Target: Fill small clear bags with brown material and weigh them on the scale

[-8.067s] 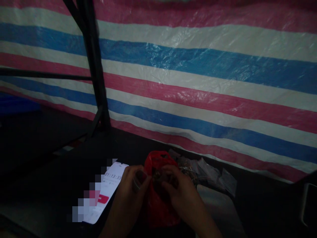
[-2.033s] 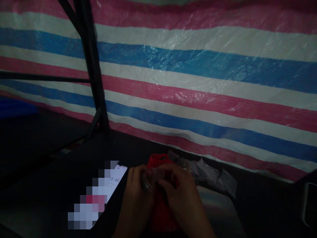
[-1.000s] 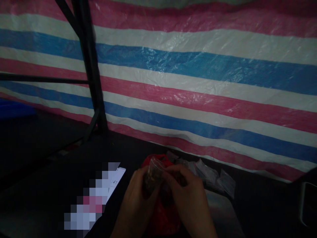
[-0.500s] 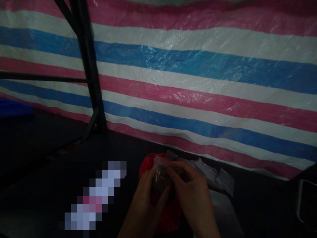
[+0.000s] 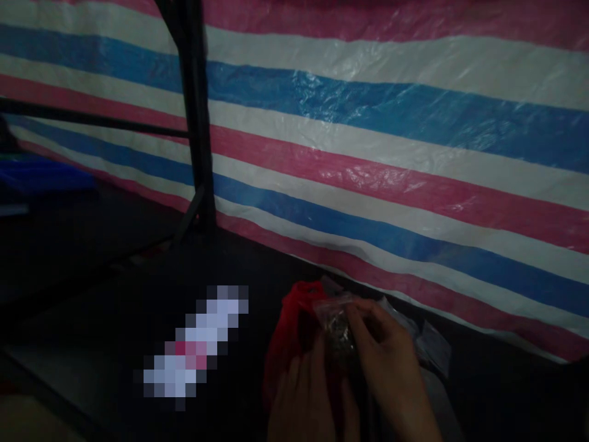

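My right hand (image 5: 391, 356) pinches a small clear zip bag (image 5: 339, 328) near its top right edge. Inside the bag are small, shiny, brownish pieces, too dark to name. Below and to the left, my left hand (image 5: 304, 396) has its fingers stretched out and thumb apart, just under the zip bag and over the red plastic bag (image 5: 283, 347). Whether its fingertips touch either bag is hard to see. The red bag lies open beneath both hands, its inside dark and partly hidden.
Several clear plastic bags (image 5: 432, 347) lie behind my right hand on the dark table (image 5: 221, 258). A blurred-out pale strip (image 5: 197, 344) lies to the left. A black metal frame (image 5: 197, 123) stands before a striped plastic sheet (image 5: 391, 135). Blue objects (image 5: 46, 175) sit at far left.
My left hand has come off the zip bag and dropped lower, its fingers straightened. My right hand still holds the zip bag. The whole view has shifted, so things appear further right.
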### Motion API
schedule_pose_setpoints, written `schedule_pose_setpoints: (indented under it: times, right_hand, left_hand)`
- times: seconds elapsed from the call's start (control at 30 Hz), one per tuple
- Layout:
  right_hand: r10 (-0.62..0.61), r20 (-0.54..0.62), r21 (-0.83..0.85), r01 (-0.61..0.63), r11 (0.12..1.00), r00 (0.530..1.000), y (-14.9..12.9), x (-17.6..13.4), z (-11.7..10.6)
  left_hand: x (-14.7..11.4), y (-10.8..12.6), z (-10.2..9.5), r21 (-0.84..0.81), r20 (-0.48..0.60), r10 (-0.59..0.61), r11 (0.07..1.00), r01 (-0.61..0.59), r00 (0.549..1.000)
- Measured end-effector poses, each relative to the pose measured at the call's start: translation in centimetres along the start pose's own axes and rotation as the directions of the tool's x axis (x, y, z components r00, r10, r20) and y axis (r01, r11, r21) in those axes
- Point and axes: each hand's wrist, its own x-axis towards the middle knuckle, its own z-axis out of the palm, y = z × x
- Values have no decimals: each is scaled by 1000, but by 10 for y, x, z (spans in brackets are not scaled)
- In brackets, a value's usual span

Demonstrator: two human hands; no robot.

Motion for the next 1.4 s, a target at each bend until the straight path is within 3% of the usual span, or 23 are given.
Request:
schedule_pose_setpoints:
  times: [0.1,0.2,0.3,0.43,0.53,0.73,0.9,1.1,1.4]
  right_hand:
    - [-33,52,-129,39,991,998,10,2,-1]
    - [-50,125,-230,77,970,991,15,3,-1]
    - [-76,152,-305,120,945,985,13,1,0]
    - [-93,205,-351,162,922,974,8,0,5]
    - [-63,171,-393,127,911,983,8,1,11]
    - [-35,99,-508,81,858,994,8,3,19]
    - [-34,81,-531,72,844,996,5,1,19]
    - [-66,57,-511,85,855,996,4,-3,19]
    - [-88,53,-468,102,878,995,5,-2,15]
  left_hand:
    - [0,-15,2,188,36,193,962,-196,981]
    - [7,-27,-8,251,-25,271,934,-256,962]
    - [11,-28,-20,226,-56,219,953,-201,974]
    - [12,-27,-25,141,58,128,981,-135,990]
    - [10,-29,-23,109,130,71,990,-85,989]
    - [3,-16,-13,147,25,-47,988,43,999]
    - [5,-11,-14,151,51,-60,987,52,997]
    - [11,-24,-20,68,226,-32,998,17,974]
    - [13,-21,-18,72,210,-61,996,46,976]
